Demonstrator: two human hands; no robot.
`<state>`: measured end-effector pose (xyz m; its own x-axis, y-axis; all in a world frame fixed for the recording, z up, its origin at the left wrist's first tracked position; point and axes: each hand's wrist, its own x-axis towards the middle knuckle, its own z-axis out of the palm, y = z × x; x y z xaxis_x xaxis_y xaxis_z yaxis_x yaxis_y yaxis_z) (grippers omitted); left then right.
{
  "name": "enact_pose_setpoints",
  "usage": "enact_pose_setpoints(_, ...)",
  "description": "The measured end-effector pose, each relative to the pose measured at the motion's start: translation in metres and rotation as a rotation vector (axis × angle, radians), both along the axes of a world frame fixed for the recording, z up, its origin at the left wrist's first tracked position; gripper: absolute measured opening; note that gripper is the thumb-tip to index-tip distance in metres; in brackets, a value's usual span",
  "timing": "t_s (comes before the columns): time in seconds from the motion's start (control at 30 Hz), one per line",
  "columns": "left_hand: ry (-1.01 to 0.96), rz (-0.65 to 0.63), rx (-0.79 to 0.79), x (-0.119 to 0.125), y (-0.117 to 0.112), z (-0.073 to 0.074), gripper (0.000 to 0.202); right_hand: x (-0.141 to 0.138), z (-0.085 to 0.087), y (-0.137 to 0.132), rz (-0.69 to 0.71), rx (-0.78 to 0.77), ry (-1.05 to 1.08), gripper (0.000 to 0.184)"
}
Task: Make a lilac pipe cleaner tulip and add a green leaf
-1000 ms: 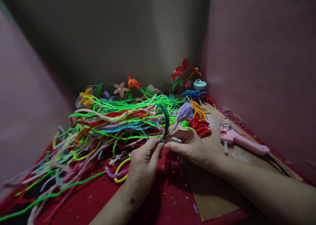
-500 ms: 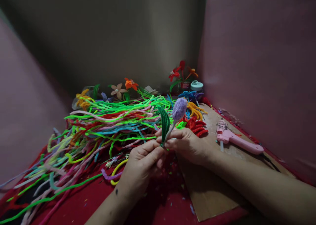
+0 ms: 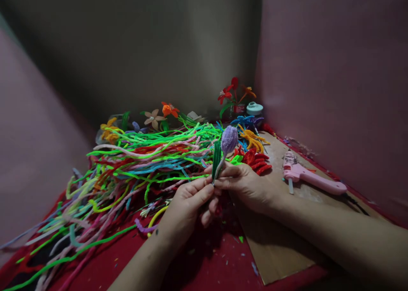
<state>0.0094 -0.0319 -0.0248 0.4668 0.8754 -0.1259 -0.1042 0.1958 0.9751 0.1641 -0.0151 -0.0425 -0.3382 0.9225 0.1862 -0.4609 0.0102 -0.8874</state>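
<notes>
A small pipe-cleaner flower stands upright between my hands: a lilac bud on a thin pale stem, with a dark green folded leaf beside it. My left hand pinches the base of the stem and leaf between thumb and forefinger. My right hand is closed on the same stem from the right, its fingertips touching those of the left. Both hands hover just above a red cloth, in front of a big heap of loose pipe cleaners.
A pink glue gun lies on a brown board at the right. Red petals and yellow ones lie behind my right hand. Finished flowers and a small white jar stand in the far corner between walls.
The flower has been turned from leaning right to nearly upright, and the green leaf now lies close against the stem. Both hands stayed together at its base.
</notes>
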Motion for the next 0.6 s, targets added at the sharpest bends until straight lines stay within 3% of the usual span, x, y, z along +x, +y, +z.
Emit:
enact_pose_setpoints(0.2,0.437,0.327,0.512,0.004,-0.001,-0.002,0.021,0.000,-0.008,0.007,-0.154,-0.068,0.043,0.010)
enact_pose_setpoints(0.37,0.715,0.373,0.912,0.003,-0.003,-0.015,0.035,-0.002,-0.009,0.005,-0.117,-0.160,0.041,0.011)
enact_pose_setpoints(0.6,0.847,0.402,1.014,0.003,-0.004,-0.019,0.028,-0.006,-0.014,-0.001,-0.071,-0.180,0.130,0.006)
